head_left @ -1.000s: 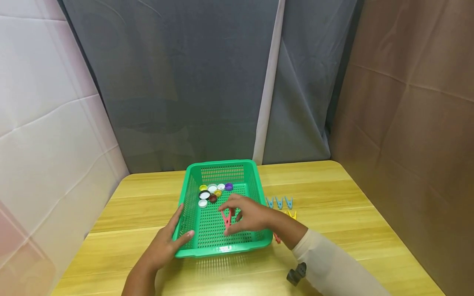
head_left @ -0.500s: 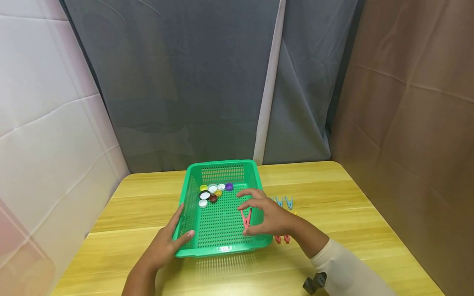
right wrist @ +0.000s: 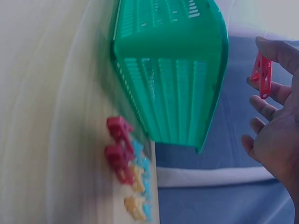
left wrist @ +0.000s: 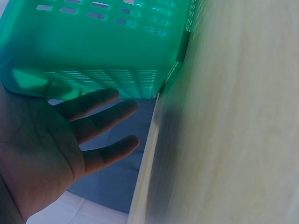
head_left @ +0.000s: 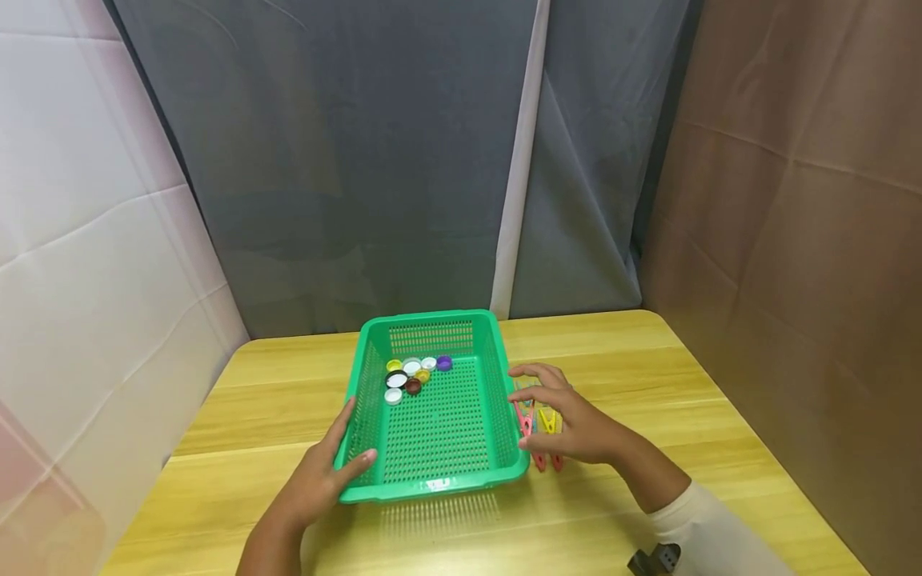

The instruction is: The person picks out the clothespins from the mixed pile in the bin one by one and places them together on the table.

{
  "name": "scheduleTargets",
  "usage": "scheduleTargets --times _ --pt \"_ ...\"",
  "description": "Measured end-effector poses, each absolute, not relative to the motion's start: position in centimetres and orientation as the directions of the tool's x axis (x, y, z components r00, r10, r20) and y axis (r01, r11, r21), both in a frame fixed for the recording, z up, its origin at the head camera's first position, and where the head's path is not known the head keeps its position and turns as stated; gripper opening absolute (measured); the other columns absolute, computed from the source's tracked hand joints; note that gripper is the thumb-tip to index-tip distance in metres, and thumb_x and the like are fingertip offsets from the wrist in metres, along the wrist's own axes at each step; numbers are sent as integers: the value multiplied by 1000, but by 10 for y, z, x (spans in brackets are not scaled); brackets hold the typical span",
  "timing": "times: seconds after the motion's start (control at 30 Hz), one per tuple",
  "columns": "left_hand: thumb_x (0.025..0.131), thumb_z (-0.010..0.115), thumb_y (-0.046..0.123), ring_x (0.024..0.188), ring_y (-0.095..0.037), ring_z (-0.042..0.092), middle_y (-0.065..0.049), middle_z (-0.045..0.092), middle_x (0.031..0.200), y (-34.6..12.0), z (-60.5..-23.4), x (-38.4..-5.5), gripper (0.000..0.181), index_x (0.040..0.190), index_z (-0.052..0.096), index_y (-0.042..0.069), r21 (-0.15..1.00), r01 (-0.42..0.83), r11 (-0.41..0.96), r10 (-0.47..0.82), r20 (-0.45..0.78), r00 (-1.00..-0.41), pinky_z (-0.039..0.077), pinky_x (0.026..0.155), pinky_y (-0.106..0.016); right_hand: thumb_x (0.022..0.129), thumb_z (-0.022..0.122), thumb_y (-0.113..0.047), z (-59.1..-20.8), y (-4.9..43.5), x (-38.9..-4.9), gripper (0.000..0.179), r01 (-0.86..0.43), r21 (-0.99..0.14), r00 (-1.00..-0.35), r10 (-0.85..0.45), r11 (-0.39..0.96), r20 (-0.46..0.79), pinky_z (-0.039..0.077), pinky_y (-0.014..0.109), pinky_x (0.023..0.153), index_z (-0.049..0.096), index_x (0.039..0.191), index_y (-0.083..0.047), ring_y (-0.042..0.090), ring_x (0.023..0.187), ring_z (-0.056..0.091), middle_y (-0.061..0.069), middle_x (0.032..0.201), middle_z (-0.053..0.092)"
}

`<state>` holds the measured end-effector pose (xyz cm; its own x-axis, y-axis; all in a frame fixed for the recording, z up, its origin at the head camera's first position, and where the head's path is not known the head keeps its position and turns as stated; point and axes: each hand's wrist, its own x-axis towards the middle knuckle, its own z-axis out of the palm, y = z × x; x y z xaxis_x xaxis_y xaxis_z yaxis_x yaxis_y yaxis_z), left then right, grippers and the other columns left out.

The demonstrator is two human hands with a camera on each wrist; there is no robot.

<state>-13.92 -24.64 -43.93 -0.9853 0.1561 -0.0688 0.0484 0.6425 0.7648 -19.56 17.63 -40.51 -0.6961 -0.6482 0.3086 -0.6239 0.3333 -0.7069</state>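
A green plastic basket (head_left: 461, 482) stands on the table in the head view. My left hand (head_left: 322, 474) holds its left rim, thumb over the inside and fingers along the outer wall. In the left wrist view three of that hand's fingers (left wrist: 105, 123) stretch out below the basket, while the thumb is hidden. My right hand (head_left: 576, 420), just beyond the basket's right rim, pinches a red clothespin (right wrist: 264, 77) between thumb and fingertips, raised above the table. Under that hand lie more clothespins: red (head_left: 558, 462), yellow (head_left: 549, 420) and blue (right wrist: 146, 189), partly covered in the head view.
Several bottle caps, among them a purple cap (head_left: 444, 363) and a brown cap (head_left: 413, 387), lie in the basket's back left part. The wooden table (head_left: 230, 472) ends at a grey curtain (head_left: 360, 200), with cloth walls on both sides.
My right hand has moved right with the red clothespin, from above the basket's inside to past its right rim over the other clothespins. The left hand and basket stay put.
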Motion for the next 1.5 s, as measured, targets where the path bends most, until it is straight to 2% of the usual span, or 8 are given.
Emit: scheduleTargets --times 0.13,0.33,0.57,0.73,0.97,1.03,1.3,1.5 --pt "109 63 40 156 -62 37 -35 23 176 -247 -440 -138 94 178 2 19 769 38 638 148 -75 -986 40 118 -78 96 85 -20 -411 193 -195 51 -631 -698 -698 -640 339 321 43 76 113 68 143 -14 41 157 28 14 170 38" --pt "109 63 40 158 -62 35 -35 23 176 -247 -439 -137 95 178 2 18 772 42 634 152 -71 -986 38 119 -79 96 85 -18 -421 214 -196 51 -632 -688 -714 -613 358 337 43 77 110 67 142 -24 41 155 31 11 168 40" --pt "109 64 42 159 -61 32 -34 22 177 -246 -439 -139 96 178 2 19 770 46 637 160 -73 -984 37 121 -79 96 85 -15 -437 234 -193 52 -585 -712 -753 -586 389 299 37 86 109 67 144 -24 52 155 29 17 168 39" --pt "109 64 40 160 -61 31 -34 22 177 -245 -439 -139 95 178 2 19 771 44 635 158 -74 -985 35 121 -79 96 83 -12 -453 244 -194 51 -542 -735 -784 -561 409 266 34 88 110 67 144 -23 56 156 28 19 169 38" --pt "109 64 38 159 -61 33 -34 21 177 -246 -439 -139 94 178 2 20 776 29 630 150 -85 -985 36 121 -78 96 82 -14 -476 250 -199 50 -493 -767 -811 -537 410 234 28 92 110 66 143 -3 62 157 22 28 170 34" --pt "109 64 38 159 -61 34 -34 22 177 -246 -439 -140 94 178 2 20 776 28 630 150 -87 -985 37 121 -78 96 82 -16 -479 251 -200 51 -479 -773 -817 -533 415 219 26 93 110 66 143 -2 62 158 19 30 170 33" --pt "109 64 38 159 -61 33 -34 22 177 -245 -438 -139 94 178 3 19 773 36 634 154 -81 -985 37 121 -78 92 88 -27 -489 259 -201 57 -406 -761 -851 -513 506 112 16 98 110 70 143 -12 63 161 6 28 176 26" --pt "109 64 38 159 -61 34 -34 22 177 -246 -438 -138 94 178 3 18 772 44 634 155 -71 -985 38 121 -78 86 94 -31 -496 260 -203 59 -379 -745 -861 -505 549 65 12 98 110 74 141 -21 61 161 8 25 176 30"
